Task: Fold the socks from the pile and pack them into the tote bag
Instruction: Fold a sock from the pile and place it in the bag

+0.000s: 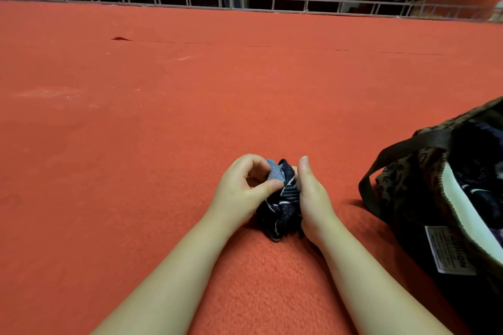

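Both hands, the left hand (245, 185) and right hand (313, 193), pinch a dark bundled sock (283, 207) on the red carpet (163, 117) near its front edge, no pile visible, while the tote bag (424, 187) at the right edge already holds dark fabric, so packing seems nearly finished.

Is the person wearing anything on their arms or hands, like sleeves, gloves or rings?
No. Both forearms are bare all the way to the bottom edge of the picture, with no sleeves in view. The left hand and the right hand have no gloves, and no rings, bracelets or watch can be seen. The fingernails that show are short and look unpainted.
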### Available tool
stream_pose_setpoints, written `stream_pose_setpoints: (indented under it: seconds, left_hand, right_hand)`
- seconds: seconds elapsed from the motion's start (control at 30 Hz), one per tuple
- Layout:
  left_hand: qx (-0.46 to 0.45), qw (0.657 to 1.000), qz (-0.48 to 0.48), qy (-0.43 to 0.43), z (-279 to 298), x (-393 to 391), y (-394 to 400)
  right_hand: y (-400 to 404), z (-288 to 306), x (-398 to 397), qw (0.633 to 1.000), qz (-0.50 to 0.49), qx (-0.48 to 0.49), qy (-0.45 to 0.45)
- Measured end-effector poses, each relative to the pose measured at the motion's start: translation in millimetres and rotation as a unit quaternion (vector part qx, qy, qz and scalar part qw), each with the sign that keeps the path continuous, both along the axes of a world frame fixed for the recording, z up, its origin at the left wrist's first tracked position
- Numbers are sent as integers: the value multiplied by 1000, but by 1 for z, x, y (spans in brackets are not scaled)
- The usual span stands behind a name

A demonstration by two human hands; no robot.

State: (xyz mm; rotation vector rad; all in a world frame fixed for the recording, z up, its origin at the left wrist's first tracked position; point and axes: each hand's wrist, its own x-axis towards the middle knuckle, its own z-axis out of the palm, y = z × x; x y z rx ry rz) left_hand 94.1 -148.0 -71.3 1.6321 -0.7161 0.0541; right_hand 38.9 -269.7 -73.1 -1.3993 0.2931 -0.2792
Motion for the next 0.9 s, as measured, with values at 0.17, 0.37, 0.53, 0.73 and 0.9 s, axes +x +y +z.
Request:
stream_pose_setpoints:
  seconds: [0.17,0.37,0.53,0.73,0.9]
  left_hand:
    - [3,999,-46,-30,2,4,6]
    - [-10,999,4,47,3,10,8]
    - [-207,934,6,292,19,17,17]
    - [7,979,-60,192,11,19,25]
    - [-46,979,-20,199,12,26,29]
  right_hand:
    - [-4,-4,2,1000,-8,14,5]
    - [-13,-1,0,999,35,11,-20]
    - [-26,6,-6,982,185,40,-30]
    - [-28,2,-5,969,241,57,2]
    - [-32,5,-10,945,320,53,33]
